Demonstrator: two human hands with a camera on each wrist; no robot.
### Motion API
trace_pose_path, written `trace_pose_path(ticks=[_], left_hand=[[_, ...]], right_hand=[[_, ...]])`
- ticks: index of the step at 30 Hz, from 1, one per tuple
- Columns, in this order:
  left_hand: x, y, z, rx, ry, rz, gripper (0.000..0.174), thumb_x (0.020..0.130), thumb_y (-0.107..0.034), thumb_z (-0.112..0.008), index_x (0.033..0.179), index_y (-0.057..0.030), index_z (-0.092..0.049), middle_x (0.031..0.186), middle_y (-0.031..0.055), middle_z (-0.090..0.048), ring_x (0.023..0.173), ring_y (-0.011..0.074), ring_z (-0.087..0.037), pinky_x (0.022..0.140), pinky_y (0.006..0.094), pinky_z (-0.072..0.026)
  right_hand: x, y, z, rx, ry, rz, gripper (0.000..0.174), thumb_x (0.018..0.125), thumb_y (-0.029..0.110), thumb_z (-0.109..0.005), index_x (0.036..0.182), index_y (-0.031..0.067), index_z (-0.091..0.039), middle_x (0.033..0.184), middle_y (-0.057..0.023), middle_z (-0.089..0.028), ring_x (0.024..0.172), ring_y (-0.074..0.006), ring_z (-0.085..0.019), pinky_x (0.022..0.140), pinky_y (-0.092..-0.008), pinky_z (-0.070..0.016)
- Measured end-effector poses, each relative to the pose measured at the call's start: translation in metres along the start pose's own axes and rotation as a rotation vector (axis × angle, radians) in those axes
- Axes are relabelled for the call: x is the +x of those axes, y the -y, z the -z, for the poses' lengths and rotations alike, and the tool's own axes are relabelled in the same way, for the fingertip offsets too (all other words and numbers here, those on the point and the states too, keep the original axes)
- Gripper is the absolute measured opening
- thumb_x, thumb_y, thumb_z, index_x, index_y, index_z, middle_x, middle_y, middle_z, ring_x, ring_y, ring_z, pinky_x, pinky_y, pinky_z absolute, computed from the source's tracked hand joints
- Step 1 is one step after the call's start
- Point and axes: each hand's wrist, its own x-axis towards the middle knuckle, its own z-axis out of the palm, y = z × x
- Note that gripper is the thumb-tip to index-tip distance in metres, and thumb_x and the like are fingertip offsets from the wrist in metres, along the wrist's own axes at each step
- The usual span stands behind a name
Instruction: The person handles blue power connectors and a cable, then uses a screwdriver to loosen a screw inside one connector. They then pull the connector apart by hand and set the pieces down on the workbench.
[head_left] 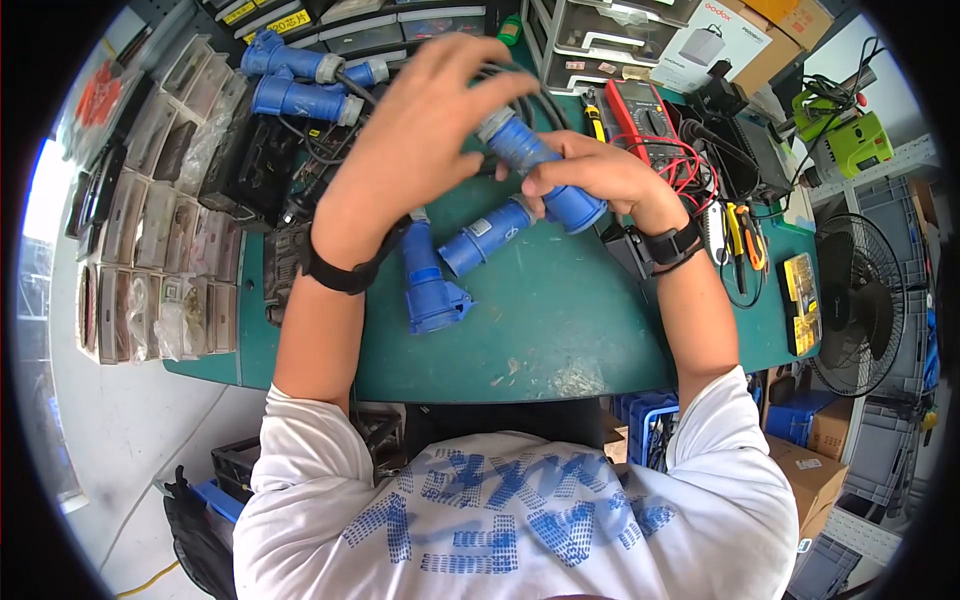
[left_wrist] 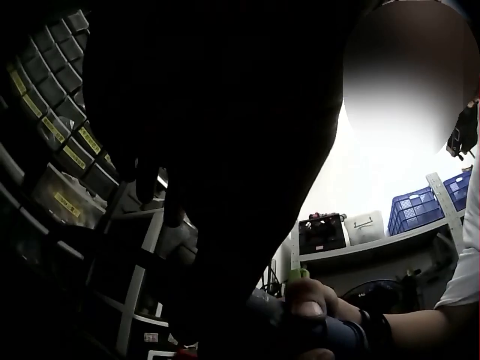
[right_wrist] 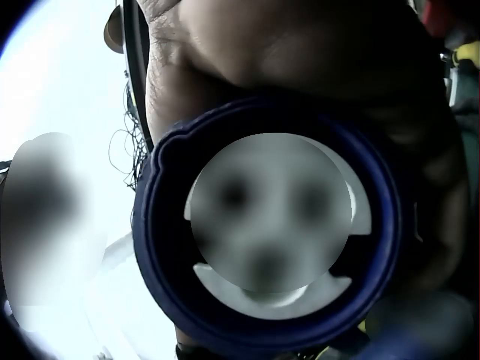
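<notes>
In the head view my right hand (head_left: pixel 610 175) grips a blue industrial power connector (head_left: pixel 525 150), its wide end pointing down toward my body and a dark cable at its far end. The right wrist view looks straight at the round blue mouth of this connector (right_wrist: pixel 154 247); its inside is blurred. Above and left of it, my left hand (head_left: pixel 425 125) is raised with fingers spread and loosely bent, slightly blurred, holding nothing visible. Below the hands, another blue plug (head_left: pixel 487 235) and a blue socket with a flap (head_left: pixel 432 290) lie on the green table (head_left: pixel 600 340).
More blue connectors (head_left: pixel 300 97) lie at the back left by a black case (head_left: pixel 245 165). A red multimeter (head_left: pixel 645 120) with red leads, hand tools (head_left: pixel 745 235) and a yellow bit box (head_left: pixel 801 303) are at the right. Drawer units (head_left: pixel 165 220) stand along the left; a fan (head_left: pixel 858 305) is far right.
</notes>
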Motion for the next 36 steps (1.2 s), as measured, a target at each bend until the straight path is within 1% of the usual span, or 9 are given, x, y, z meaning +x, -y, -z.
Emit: trace_pose_path(ticks=[3,7,13,17,20,25,28,32,36], left_hand=[[-0.004,-0.007,-0.021,-0.246,0.266,-0.014,0.037,0.082,-0.009,-0.083,0.117,-0.0058,-0.071,0.118,0.0141,-0.07,0.114,0.0385,-0.069,0.087,0.0493,-0.0593],[0.0,-0.018,-0.028,-0.168,0.337,0.166,0.024,0.079,-0.011,-0.083,0.099,-0.0052,-0.072,0.101,0.0133,-0.076,0.097,0.0403,-0.076,0.079,0.0533,-0.06],[-0.005,-0.021,-0.03,-0.062,0.395,0.127,0.023,0.074,-0.012,-0.084,0.092,-0.0052,-0.072,0.085,0.0173,-0.075,0.085,0.043,-0.076,0.069,0.0532,-0.0589],[-0.008,-0.023,-0.023,-0.056,0.506,0.155,0.023,0.071,-0.015,-0.085,0.087,-0.0044,-0.072,0.08,0.0186,-0.074,0.085,0.0449,-0.074,0.07,0.053,-0.0575],[-0.009,-0.019,-0.02,-0.105,0.58,0.182,0.02,0.072,-0.014,-0.084,0.086,-0.0037,-0.073,0.081,0.0196,-0.074,0.086,0.0447,-0.074,0.072,0.0532,-0.0578],[-0.008,-0.008,-0.024,-0.181,0.566,0.317,0.026,0.071,-0.012,-0.083,0.094,-0.0029,-0.073,0.083,0.0204,-0.075,0.086,0.0453,-0.074,0.075,0.0535,-0.0584],[-0.008,-0.005,-0.024,-0.19,0.409,0.362,0.029,0.072,-0.01,-0.082,0.098,-0.0026,-0.072,0.081,0.0203,-0.074,0.085,0.0454,-0.074,0.076,0.0529,-0.0588],[0.002,-0.005,-0.024,-0.179,0.181,0.422,0.032,0.075,-0.008,-0.083,0.103,-0.0018,-0.069,0.087,0.0214,-0.074,0.09,0.0461,-0.073,0.079,0.0532,-0.0585],[-0.001,-0.016,-0.039,-0.189,-0.079,0.336,0.03,0.077,-0.005,-0.084,0.101,-0.0015,-0.067,0.089,0.0245,-0.075,0.089,0.0477,-0.074,0.078,0.0563,-0.0606]], right_hand=[[-0.003,0.0,0.0,0.103,0.069,-0.051,0.038,0.096,0.021,-0.076,0.125,-0.0025,-0.069,0.084,-0.0039,-0.071,0.081,-0.0149,-0.07,0.077,-0.0303,-0.0548],[-0.006,0.0,0.004,0.076,0.068,-0.097,0.036,0.094,0.02,-0.077,0.121,-0.003,-0.069,0.083,-0.0047,-0.071,0.078,-0.016,-0.07,0.075,-0.0317,-0.0548],[-0.013,0.016,-0.01,-0.25,0.011,-0.125,0.038,0.088,0.019,-0.081,0.116,-0.004,-0.069,0.08,-0.0071,-0.071,0.074,-0.0162,-0.07,0.072,-0.033,-0.056],[-0.016,0.024,-0.038,-0.599,-0.097,-0.152,0.037,0.084,0.022,-0.084,0.11,-0.0011,-0.071,0.085,-0.0124,-0.076,0.074,-0.0265,-0.075,0.075,-0.0401,-0.0599],[-0.021,0.02,-0.067,-1.266,-0.509,-0.045,0.05,0.08,0.02,-0.087,0.124,0.0017,-0.072,0.083,-0.0162,-0.076,0.078,-0.0344,-0.074,0.075,-0.0432,-0.0599],[-0.005,0.015,-0.046,-1.416,-0.504,0.103,0.063,0.077,0.024,-0.09,0.134,0.0057,-0.07,0.097,-0.0209,-0.079,0.083,-0.0425,-0.074,0.081,-0.0467,-0.061],[-0.006,0.01,-0.021,-1.183,-0.66,0.557,0.059,0.088,0.036,-0.086,0.136,0.0072,-0.068,0.103,-0.0174,-0.079,0.082,-0.0394,-0.075,0.081,-0.0478,-0.0609],[-0.004,0.017,0.009,-0.747,-0.969,0.537,0.056,0.1,0.05,-0.074,0.133,0.005,-0.068,0.103,-0.0126,-0.077,0.075,-0.0279,-0.072,0.07,-0.0416,-0.0572],[-0.01,0.017,0.006,-0.081,-0.698,0.176,0.062,0.107,0.059,-0.061,0.13,0.0014,-0.07,0.093,-0.007,-0.073,0.067,-0.0154,-0.064,0.058,-0.0309,-0.0464]])
